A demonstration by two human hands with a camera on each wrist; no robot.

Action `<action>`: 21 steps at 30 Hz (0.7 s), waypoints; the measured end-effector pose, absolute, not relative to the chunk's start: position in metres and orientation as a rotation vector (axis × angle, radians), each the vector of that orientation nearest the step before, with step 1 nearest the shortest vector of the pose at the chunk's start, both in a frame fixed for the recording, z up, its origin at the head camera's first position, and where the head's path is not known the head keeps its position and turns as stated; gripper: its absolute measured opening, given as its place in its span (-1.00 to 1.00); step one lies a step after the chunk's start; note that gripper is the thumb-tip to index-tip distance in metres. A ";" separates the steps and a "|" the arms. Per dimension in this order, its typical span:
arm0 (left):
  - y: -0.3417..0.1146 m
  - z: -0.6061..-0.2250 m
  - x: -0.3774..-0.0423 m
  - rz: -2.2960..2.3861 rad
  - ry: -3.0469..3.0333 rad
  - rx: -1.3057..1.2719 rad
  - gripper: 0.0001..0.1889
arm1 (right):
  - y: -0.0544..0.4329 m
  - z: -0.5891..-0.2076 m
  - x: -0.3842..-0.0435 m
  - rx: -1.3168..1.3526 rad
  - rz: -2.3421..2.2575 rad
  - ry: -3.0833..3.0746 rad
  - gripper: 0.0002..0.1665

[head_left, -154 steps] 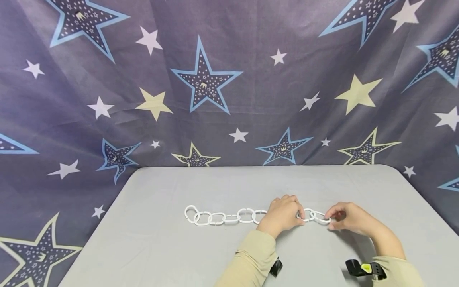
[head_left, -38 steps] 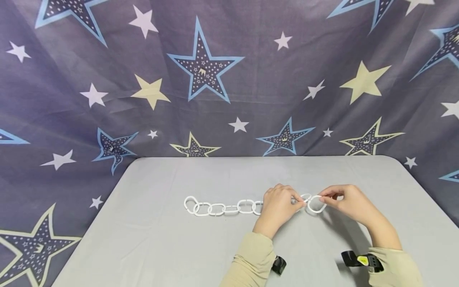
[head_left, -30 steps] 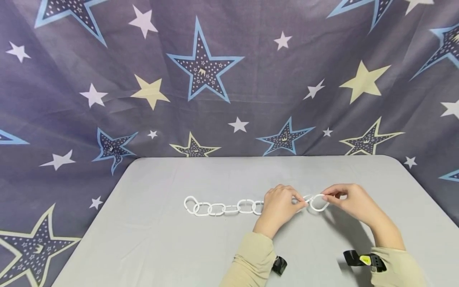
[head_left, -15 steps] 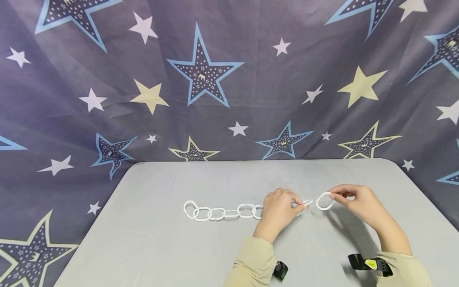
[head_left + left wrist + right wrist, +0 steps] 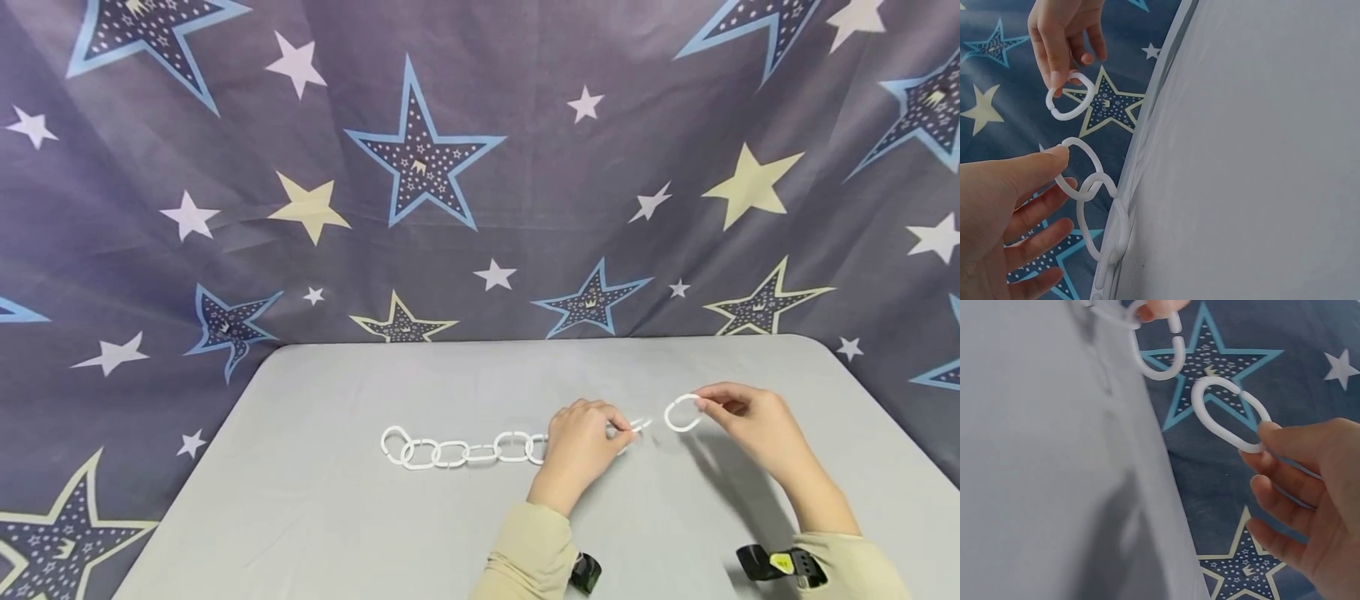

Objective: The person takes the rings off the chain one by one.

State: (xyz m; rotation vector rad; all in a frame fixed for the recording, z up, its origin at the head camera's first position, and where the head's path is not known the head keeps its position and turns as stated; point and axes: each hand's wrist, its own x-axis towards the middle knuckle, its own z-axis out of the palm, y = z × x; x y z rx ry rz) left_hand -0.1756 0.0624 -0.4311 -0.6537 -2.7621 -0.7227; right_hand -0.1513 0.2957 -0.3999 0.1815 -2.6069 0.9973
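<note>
A chain of several white plastic links (image 5: pixel 480 458) lies across the table in the head view. My left hand (image 5: pixel 581 446) covers part of it and pinches its right-end link (image 5: pixel 1092 153) between thumb and index finger, the other fingers spread. That end link is raised and shows a small gap in its side in the right wrist view. To the right, my right hand (image 5: pixel 761 425) holds one separate white chain link (image 5: pixel 1217 429) by thumb and fingertip, above the table. This link also has a narrow split and does not touch the chain.
The grey-white table (image 5: pixel 315 533) has rounded back corners. Behind it hangs a dark cloth (image 5: pixel 525 183) printed with stars. Black wrist cameras sit at both sleeves, and the right one (image 5: pixel 757 562) hovers near the table surface.
The right-end link, earlier joined to the chain, has come off. My right hand has carried it right and slightly up. My left hand stays almost in place, still pinching the chain.
</note>
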 end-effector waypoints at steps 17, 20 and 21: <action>0.060 -0.430 -0.175 -0.741 -2.786 -0.662 -0.93 | 0.302 -0.400 -0.167 0.038 0.910 -2.596 -0.73; 0.059 -0.430 -0.175 -0.743 -2.781 -0.665 -0.93 | 0.303 -0.401 -0.171 0.019 0.919 -2.602 -0.72; 0.059 -0.430 -0.175 -0.742 -2.778 -0.666 -0.93 | 0.304 -0.402 -0.173 0.017 0.923 -2.599 -0.72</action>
